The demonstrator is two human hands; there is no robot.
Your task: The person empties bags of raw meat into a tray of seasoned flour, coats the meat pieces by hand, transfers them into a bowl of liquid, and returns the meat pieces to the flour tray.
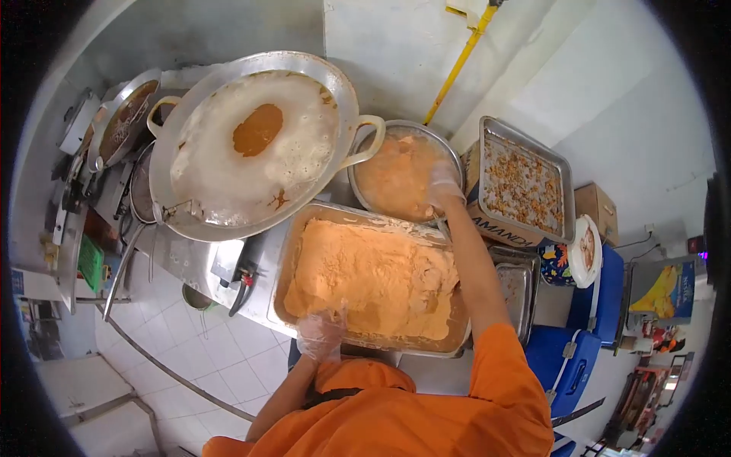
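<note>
A rectangular metal tray (462, 344) holds orange powder (358, 274), with clumped, coated lumps toward its right side. My left hand (320, 337), in a clear plastic glove, is at the tray's near left rim, touching or just above the powder; its fingers are not clear. Behind the tray stands a round metal bowl (361, 199) of wet orange pieces (400, 174). My right hand (445, 186), also gloved in clear plastic, reaches over the bowl's right side, at the pieces. Its fingertips are blurred, so what it holds, if anything, cannot be made out.
A large wok (177, 221) of foaming oil stands at the left, its handle (373, 141) close to the bowl. Another pan (126, 126) is further left. At right are a tray of crumbs (525, 183) on a cardboard box, a white-lidded tub (585, 251) and blue coolers (567, 362).
</note>
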